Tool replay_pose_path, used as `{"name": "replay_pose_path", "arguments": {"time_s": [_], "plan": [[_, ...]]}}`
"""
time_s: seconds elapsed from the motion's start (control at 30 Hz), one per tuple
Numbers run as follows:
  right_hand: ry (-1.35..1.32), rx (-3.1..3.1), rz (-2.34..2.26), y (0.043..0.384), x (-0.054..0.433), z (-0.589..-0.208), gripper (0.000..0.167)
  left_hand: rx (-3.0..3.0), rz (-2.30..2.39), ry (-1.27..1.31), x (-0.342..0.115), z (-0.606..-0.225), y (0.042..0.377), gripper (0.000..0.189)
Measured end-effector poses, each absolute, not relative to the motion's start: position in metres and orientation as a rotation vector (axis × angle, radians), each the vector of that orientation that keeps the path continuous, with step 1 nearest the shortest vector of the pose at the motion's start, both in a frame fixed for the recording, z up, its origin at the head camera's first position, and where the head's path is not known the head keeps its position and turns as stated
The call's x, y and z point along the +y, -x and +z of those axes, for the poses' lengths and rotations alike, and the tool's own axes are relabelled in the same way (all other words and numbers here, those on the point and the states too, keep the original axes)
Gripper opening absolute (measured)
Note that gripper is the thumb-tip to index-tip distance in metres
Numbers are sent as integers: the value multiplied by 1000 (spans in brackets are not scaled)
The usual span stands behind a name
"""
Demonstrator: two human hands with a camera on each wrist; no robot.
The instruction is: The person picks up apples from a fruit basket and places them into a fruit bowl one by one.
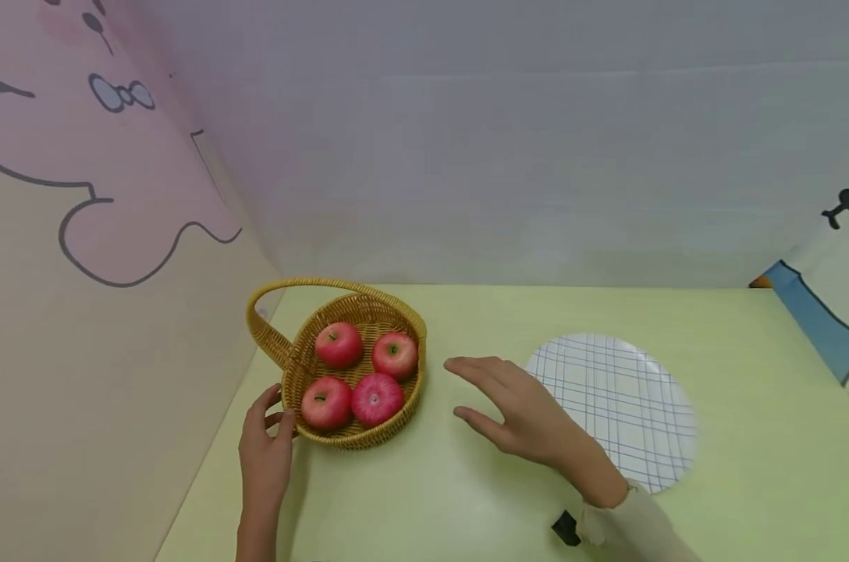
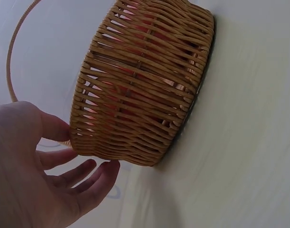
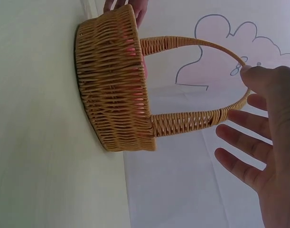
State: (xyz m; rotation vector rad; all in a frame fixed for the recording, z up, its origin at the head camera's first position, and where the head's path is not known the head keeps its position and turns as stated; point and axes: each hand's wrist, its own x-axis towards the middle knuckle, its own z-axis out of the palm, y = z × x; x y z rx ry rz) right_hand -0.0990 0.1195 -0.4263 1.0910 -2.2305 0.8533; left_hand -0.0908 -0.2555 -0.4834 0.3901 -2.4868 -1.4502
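A yellow-brown wicker basket point(image 1: 357, 443) with a tall arched handle stands at the left of the table. Inside lie three red apples point(image 1: 339, 344) and a round magenta fruit point(image 1: 378, 399) with pale streaks. My left hand point(image 1: 266, 445) grips the basket's left side, thumb at the rim and the other fingers curved against the wicker wall point(image 2: 135, 90). Between the basket and a plate, my right hand point(image 1: 512, 410) hovers with fingers extended, holding nothing. In the right wrist view, its thumb overlaps the basket's handle point(image 3: 192, 121), while the head view shows it apart from the basket.
A white plate point(image 1: 628, 406) with blue checked lines lies at the right, partly behind my right forearm. Walls with cartoon drawings rise at the left, back and right of the pale yellow-green table point(image 1: 424, 499). A small black object point(image 1: 566, 528) shows beside my right sleeve.
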Motion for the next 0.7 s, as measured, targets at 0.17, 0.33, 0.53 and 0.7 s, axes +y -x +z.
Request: {"name": "replay_pose_path", "arguments": {"time_s": [0.17, 0.33, 0.53, 0.7], "plan": [[-1172, -2253, 864, 104, 101, -426, 56, -2450, -1632, -440, -259, -484, 90, 48], [-1252, -2235, 863, 112, 88, -426, 62, -2346, -1823, -473, -261, -482, 92, 52], [-1332, -2225, 880, 120, 76, -426, 62, -2272, -1963, -447, -266, -481, 92, 52], [-1348, -2252, 873, 123, 71, -428, 63, -2265, -2023, -467, -268, -482, 92, 51]]}}
